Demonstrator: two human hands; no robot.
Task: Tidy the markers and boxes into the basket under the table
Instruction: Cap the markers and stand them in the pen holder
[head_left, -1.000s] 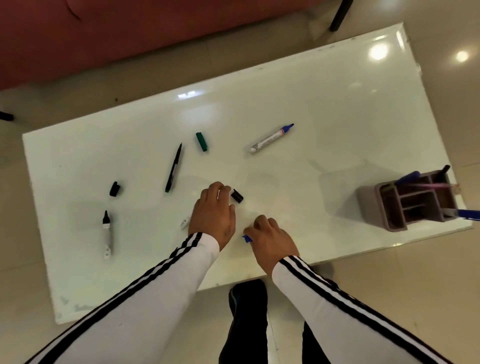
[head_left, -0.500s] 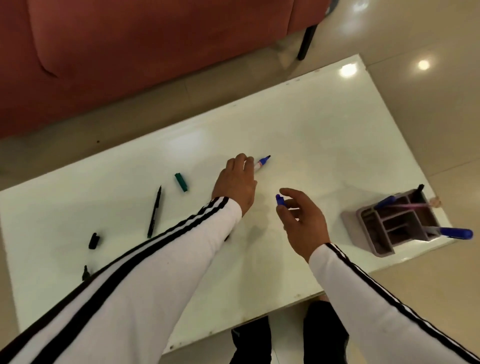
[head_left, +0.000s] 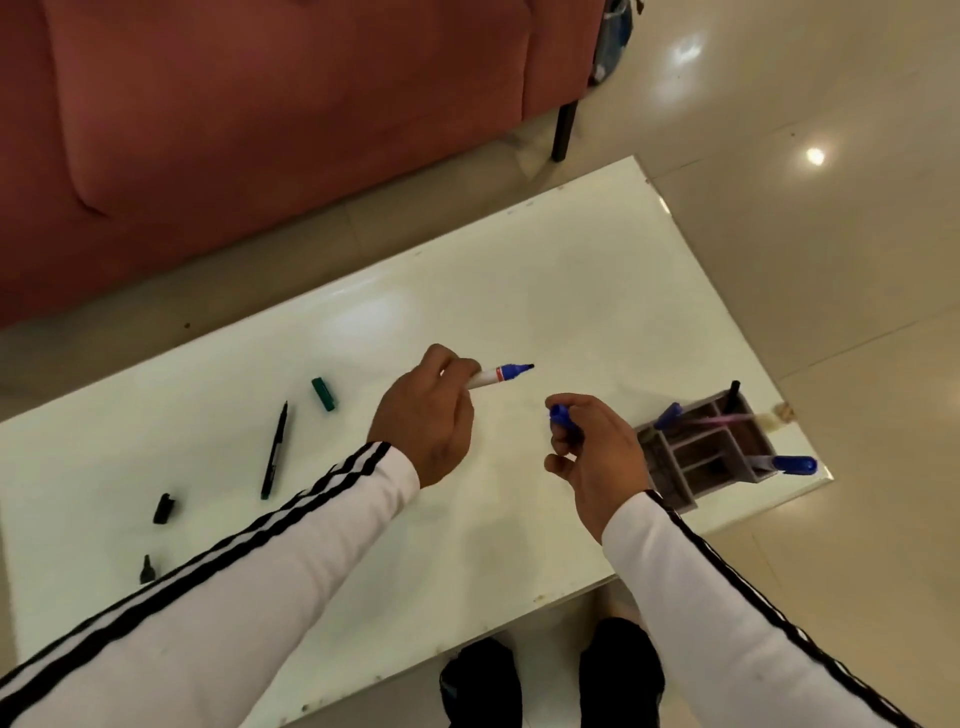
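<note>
My left hand (head_left: 423, 415) is shut on an uncapped blue-and-white marker (head_left: 497, 375), held above the white table (head_left: 597, 291) with its tip pointing right. A short way to the right, my right hand (head_left: 597, 452) pinches a blue cap (head_left: 560, 415); cap and tip are apart. On the table's left lie a thin black pen (head_left: 274, 451), a green cap (head_left: 323, 394), a black cap (head_left: 164, 507) and the black tip of another marker (head_left: 146, 569), partly hidden by my left sleeve.
A grey compartment organizer (head_left: 698, 457) with several pens stands near the table's right front corner. A red sofa (head_left: 260, 130) runs along the far side. My legs (head_left: 550, 680) are at the table's near edge. No basket is visible.
My left hand has taken hold of the blue marker and lifted it off the table. My right hand, with the blue cap, rose toward it. The view tilted up toward the sofa.
</note>
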